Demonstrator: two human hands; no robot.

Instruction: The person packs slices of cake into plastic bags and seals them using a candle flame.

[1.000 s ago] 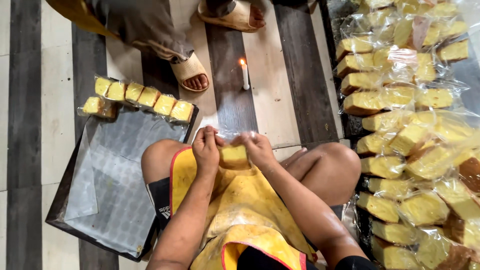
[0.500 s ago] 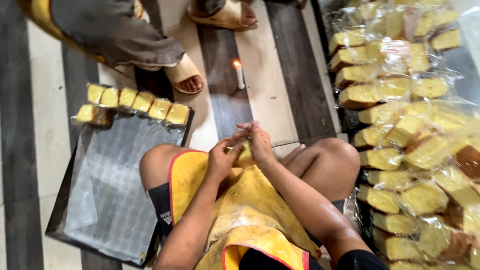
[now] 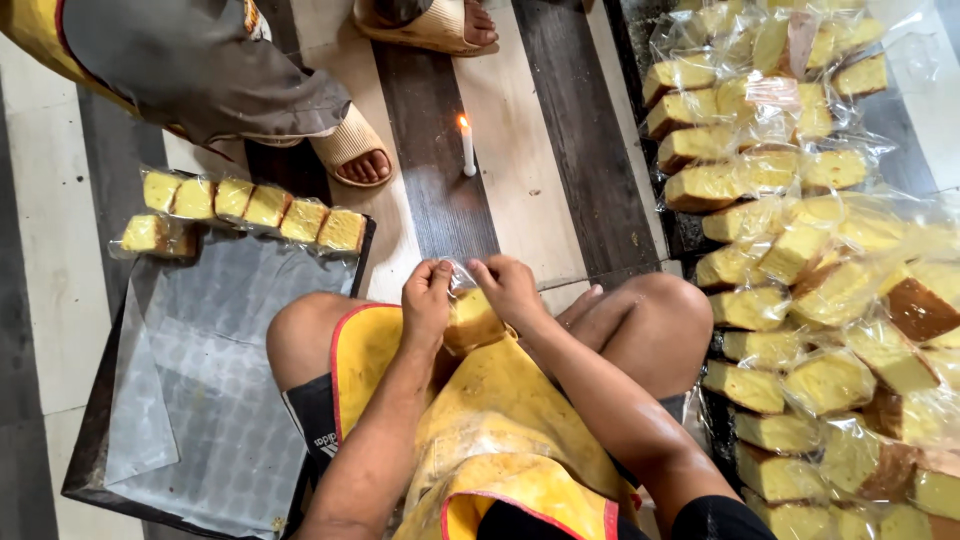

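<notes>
A: What has changed since a second ago?

B: Both hands have lifted a little off the lap and the view has drawn nearer; the candle and the tray stay where they were.

A: And in the head view now?

B: The left hand [image 3: 428, 300] and the right hand [image 3: 510, 288] are both closed on the clear bag's open end, pinching it just above the bagged cake slice [image 3: 472, 320], which sits between them over the yellow apron [image 3: 500, 420].

A: What lies around the hands?

B: Ahead of the fingers, well apart, a lit candle [image 3: 466, 145] stands on the striped floor [image 3: 540, 200]. To the left of the left hand a dark tray [image 3: 200, 400] carries one row of wrapped slices [image 3: 250, 208] along its far edge. To the right of the right hand is a large heap of bagged slices [image 3: 800, 300]. Another person's sandalled foot [image 3: 355, 150] is beyond the tray.

A: How far along is it?

B: I judge it early: one row is laid, most of the tray is bare, and the heap is big. Whether this slice's bag is sealed I cannot tell.
</notes>
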